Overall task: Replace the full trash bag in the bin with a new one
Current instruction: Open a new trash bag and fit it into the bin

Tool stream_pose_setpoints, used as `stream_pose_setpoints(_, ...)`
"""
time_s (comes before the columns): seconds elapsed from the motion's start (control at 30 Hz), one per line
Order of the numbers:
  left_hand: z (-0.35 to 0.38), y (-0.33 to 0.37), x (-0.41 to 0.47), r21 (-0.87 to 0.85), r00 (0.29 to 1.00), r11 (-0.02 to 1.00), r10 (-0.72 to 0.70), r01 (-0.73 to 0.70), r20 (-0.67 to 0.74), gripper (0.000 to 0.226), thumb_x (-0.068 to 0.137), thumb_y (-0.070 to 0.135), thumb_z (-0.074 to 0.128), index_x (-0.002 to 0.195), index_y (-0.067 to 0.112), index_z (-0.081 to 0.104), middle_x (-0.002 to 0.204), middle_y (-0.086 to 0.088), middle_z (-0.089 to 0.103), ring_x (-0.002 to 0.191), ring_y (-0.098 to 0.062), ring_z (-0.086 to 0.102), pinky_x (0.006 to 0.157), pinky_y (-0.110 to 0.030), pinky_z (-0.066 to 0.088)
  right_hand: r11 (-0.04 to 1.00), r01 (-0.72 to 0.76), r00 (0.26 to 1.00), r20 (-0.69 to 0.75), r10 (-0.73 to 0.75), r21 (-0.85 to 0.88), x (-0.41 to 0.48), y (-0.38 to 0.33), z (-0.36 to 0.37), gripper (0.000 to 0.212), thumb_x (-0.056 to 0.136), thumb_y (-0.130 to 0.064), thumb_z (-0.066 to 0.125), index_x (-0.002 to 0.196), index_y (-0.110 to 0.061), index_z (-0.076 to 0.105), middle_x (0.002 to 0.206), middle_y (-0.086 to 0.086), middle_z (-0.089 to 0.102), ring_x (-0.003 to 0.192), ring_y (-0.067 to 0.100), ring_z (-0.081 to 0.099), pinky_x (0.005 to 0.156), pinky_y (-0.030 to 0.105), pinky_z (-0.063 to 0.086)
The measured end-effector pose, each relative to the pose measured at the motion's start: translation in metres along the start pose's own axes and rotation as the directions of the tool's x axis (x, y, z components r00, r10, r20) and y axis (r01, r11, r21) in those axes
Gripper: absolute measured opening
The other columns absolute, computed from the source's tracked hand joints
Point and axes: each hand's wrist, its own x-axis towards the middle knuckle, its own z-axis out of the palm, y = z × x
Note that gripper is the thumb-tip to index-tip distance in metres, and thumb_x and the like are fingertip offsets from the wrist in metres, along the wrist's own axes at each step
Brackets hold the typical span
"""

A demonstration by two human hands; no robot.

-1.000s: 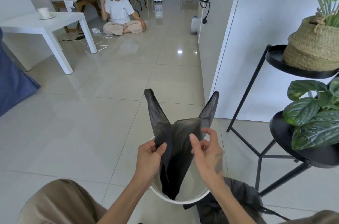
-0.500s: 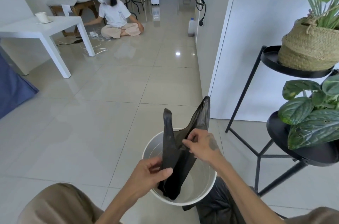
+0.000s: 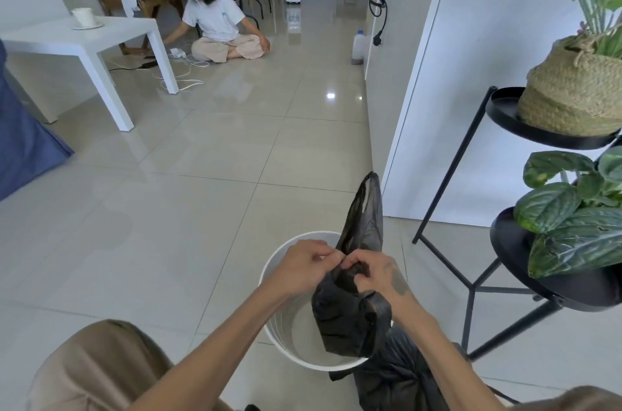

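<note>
A white round bin stands on the tiled floor just in front of me, with nothing lying on its pale bottom. Over its mouth I hold a new black trash bag; its body hangs down into the bin and one handle loop sticks up above my hands. My left hand and my right hand meet at the bag's top edge, both pinching the plastic. The full black trash bag lies on the floor to the right of the bin, partly hidden by my right forearm.
A black metal plant stand with leafy plants and a woven basket stands close on the right. A white wall panel rises behind the bin. Farther off are a white table, a blue cushion and a person sitting on the floor.
My hands have come together at the bag's top. The two raised handles have dropped to one visible loop, and the bag is bunched lower over the bin.
</note>
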Motion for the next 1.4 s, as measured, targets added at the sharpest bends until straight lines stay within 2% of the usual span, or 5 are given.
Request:
stream_pose_setpoints(0.37,0.019,-0.032,0.025,0.464,0.982,0.869,-0.188,0.171,-0.011,0.028,0.081,0.038,0.062,0.072,0.011,0.068,0.075,-0.007,0.071,0.075,-0.027,0.069,0.066,-0.034,0.055,0.981,-0.195,0.971,-0.145,0.192,-0.007,-0.015,0.007,-0.002,0.007,0.084,-0.019,0.074,0.091,-0.018,0.073,0.087,-0.007,0.056,0.095,0.023,0.064,0.082,0.029,0.051)
stream_pose_setpoints(0.53,0.01,-0.033,0.013,0.532,0.976,0.819,-0.207,0.214,-0.075,0.008,0.077,0.015,0.064,0.075,0.015,0.056,0.077,-0.001,0.06,0.072,-0.02,0.058,0.049,-0.022,0.034,0.892,-0.334,0.941,-0.05,0.335,-0.304,-0.026,-0.005,-0.018,0.075,0.075,-0.058,0.075,0.136,-0.022,0.05,0.139,-0.003,0.044,0.121,0.024,0.054,0.095,0.037,0.048)
stream_pose_setpoints(0.9,-0.038,-0.052,-0.006,0.642,0.954,0.718,-0.289,0.268,-0.075,0.074,0.074,0.027,0.073,0.139,0.023,0.04,0.121,-0.005,0.059,0.105,-0.028,0.063,0.074,-0.035,0.051,0.727,-0.363,0.872,0.063,0.486,-0.583,-0.018,0.021,-0.049,0.105,0.07,-0.039,0.085,0.15,-0.019,0.022,0.145,0.001,0.036,0.122,0.029,0.055,0.098,0.041,0.05)
stream_pose_setpoints(1.23,-0.054,-0.08,-0.025,0.556,0.872,0.7,-0.206,0.449,-0.444,0.033,0.089,0.05,0.062,0.096,0.02,0.074,0.1,-0.002,0.069,0.087,-0.027,0.066,0.069,-0.03,0.048,0.781,-0.307,0.855,0.204,0.478,-0.544,-0.005,0.026,-0.078,0.107,0.08,-0.01,0.071,0.158,-0.036,0.002,0.148,0.011,0.047,0.106,0.027,0.063,0.082,0.033,0.057)
stream_pose_setpoints(1.4,-0.059,-0.087,-0.037,0.67,0.914,0.625,-0.222,0.4,-0.338,0.036,0.09,0.049,0.056,0.087,0.016,0.071,0.087,0.001,0.066,0.083,-0.025,0.067,0.065,-0.029,0.049,0.828,-0.235,0.886,0.237,0.398,-0.509,0.003,0.021,-0.09,0.1,0.082,0.001,0.061,0.157,-0.037,0.006,0.137,0.015,0.057,0.077,0.017,0.063,0.059,0.026,0.054)
